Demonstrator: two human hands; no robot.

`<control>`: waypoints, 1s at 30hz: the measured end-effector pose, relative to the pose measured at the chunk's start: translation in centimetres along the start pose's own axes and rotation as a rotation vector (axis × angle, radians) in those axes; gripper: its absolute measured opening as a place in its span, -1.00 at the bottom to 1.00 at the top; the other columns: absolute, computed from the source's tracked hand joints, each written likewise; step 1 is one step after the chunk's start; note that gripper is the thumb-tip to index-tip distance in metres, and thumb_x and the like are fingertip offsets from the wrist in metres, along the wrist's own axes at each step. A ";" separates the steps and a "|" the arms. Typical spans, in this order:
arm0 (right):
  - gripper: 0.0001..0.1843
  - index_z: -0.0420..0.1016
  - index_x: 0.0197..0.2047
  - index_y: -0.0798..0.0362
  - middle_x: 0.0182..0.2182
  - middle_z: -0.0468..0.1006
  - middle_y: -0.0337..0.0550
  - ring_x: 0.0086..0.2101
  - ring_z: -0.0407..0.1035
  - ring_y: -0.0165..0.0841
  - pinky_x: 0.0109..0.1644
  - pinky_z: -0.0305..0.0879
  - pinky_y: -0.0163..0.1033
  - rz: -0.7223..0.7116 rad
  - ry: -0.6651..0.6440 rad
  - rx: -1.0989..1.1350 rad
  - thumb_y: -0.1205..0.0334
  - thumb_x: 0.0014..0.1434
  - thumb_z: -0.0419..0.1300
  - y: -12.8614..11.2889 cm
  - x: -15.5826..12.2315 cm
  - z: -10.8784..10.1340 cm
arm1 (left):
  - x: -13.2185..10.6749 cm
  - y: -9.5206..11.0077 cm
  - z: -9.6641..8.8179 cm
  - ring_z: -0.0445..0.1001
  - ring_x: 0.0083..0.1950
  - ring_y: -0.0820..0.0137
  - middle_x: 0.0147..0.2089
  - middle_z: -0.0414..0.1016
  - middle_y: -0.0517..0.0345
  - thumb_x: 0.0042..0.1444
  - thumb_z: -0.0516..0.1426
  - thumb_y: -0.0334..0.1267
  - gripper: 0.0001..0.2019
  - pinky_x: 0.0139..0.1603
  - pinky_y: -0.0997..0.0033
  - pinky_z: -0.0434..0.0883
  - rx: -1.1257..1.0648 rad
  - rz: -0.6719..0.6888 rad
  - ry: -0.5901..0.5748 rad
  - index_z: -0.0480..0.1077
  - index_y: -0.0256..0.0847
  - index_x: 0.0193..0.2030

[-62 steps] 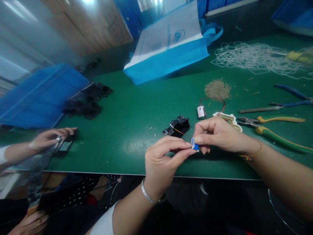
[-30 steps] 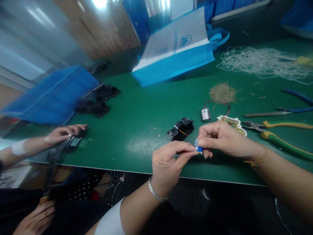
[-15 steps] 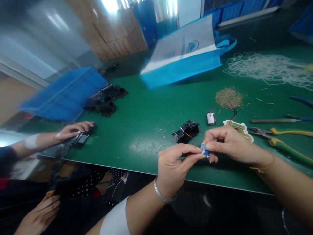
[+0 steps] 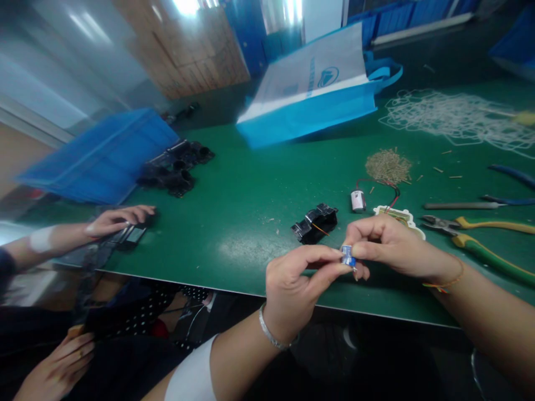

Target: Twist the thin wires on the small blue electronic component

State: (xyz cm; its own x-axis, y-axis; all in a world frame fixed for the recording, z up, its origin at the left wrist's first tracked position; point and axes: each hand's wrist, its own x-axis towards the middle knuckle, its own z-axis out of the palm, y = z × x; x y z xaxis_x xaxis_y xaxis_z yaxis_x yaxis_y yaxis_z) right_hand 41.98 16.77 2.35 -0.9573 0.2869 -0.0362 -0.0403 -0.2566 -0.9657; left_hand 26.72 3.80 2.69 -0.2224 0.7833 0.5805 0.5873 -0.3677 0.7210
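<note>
We pinch a small blue-and-white part (image 4: pixel 348 257) between both hands, just above the near edge of the green worktop (image 4: pixel 234 206). Our left hand (image 4: pixel 292 289) rises from below, wrist bent, thumb and forefinger closed on the part's left side; a silver bracelet (image 4: pixel 270 334) circles the wrist. Our right hand (image 4: pixel 390 245) reaches in from the right, its grip clamped on the part's right side, a thin cord at the wrist. Any print on the part is too small to read. Just beyond lie a black plastic housing (image 4: pixel 315 223), a small white cylinder (image 4: pixel 357 200) with red wires, and yellow-handled cutters (image 4: pixel 476 234) to the right. Farther off stands a blue-and-white bag (image 4: pixel 317 83) with a blurred logo. At far left, another person's hand (image 4: pixel 117 220) rests on a dark piece.
</note>
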 end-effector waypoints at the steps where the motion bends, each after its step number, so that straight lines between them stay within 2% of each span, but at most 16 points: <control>1: -0.76 0.46 -0.31 0.19 -0.47 0.57 -0.13 -0.48 0.45 -0.48 -0.36 0.39 -0.45 0.002 0.002 -0.003 0.16 0.26 0.24 0.0 0.0 0.0 | 0.0 0.0 0.0 0.52 -0.36 0.59 -0.34 0.56 0.27 -0.03 0.33 -0.40 -0.80 -0.31 0.66 0.46 0.017 0.005 -0.008 0.47 -0.22 -0.24; 10: -0.77 0.47 -0.32 0.18 -0.47 0.57 -0.14 -0.47 0.46 -0.47 -0.36 0.39 -0.44 0.010 0.029 -0.027 0.16 0.24 0.26 0.1 0.0 0.0 | 0.0 -0.3 -0.3 0.54 -0.31 0.54 -0.34 0.56 0.23 0.03 0.29 -0.43 -0.88 -0.24 0.60 0.48 -0.023 0.010 -0.076 0.46 -0.24 -0.30; 13: -0.76 0.47 -0.32 0.18 -0.48 0.57 -0.15 -0.47 0.46 -0.47 -0.36 0.39 -0.44 0.011 0.012 -0.026 0.15 0.24 0.25 0.1 -0.1 0.0 | 0.0 -0.2 -0.2 0.54 -0.31 0.54 -0.35 0.55 0.25 0.00 0.31 -0.42 -0.86 -0.22 0.61 0.48 -0.030 0.021 -0.060 0.44 -0.24 -0.32; 17: -0.75 0.47 -0.32 0.18 -0.49 0.56 -0.16 -0.48 0.45 -0.47 -0.37 0.38 -0.44 0.008 0.005 -0.027 0.14 0.24 0.25 0.1 -0.1 0.0 | 0.1 0.0 0.1 0.54 -0.38 0.55 -0.37 0.56 0.24 -0.03 0.33 -0.36 -0.82 -0.32 0.64 0.49 -0.014 0.004 0.006 0.45 -0.26 -0.29; 20: -0.73 0.46 -0.33 0.19 -0.47 0.56 -0.13 -0.47 0.46 -0.45 -0.37 0.39 -0.42 0.016 0.022 -0.034 0.12 0.23 0.26 0.1 -0.1 -0.1 | 0.1 -0.1 0.0 0.54 -0.39 0.53 -0.36 0.57 0.21 0.00 0.32 -0.32 -0.85 -0.35 0.62 0.49 0.016 0.006 -0.017 0.48 -0.24 -0.28; 27: -0.77 0.47 -0.33 0.18 -0.48 0.56 -0.15 -0.47 0.46 -0.47 -0.37 0.38 -0.45 -0.003 0.005 -0.032 0.16 0.24 0.25 -0.1 -0.2 0.1 | 0.1 -0.2 -0.3 0.55 -0.33 0.51 -0.37 0.56 0.22 0.01 0.31 -0.35 -0.90 -0.25 0.59 0.50 -0.030 0.017 -0.079 0.48 -0.23 -0.34; 30: -0.75 0.46 -0.33 0.18 -0.49 0.55 -0.15 -0.48 0.46 -0.46 -0.37 0.38 -0.43 -0.004 -0.005 -0.036 0.14 0.24 0.25 -0.1 -0.1 0.1 | 0.0 0.0 -0.2 0.55 -0.34 0.50 -0.38 0.56 0.21 0.00 0.32 -0.33 -0.88 -0.27 0.57 0.52 -0.041 -0.002 -0.059 0.47 -0.24 -0.34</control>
State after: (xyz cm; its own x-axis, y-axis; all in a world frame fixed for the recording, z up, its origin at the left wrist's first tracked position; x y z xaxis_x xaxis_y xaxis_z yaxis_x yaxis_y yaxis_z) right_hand 42.10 16.69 2.49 -0.9585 0.2833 -0.0309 -0.0342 -0.2219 -0.9745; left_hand 26.52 3.68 2.76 -0.1766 0.8114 0.5571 0.5540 -0.3859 0.7376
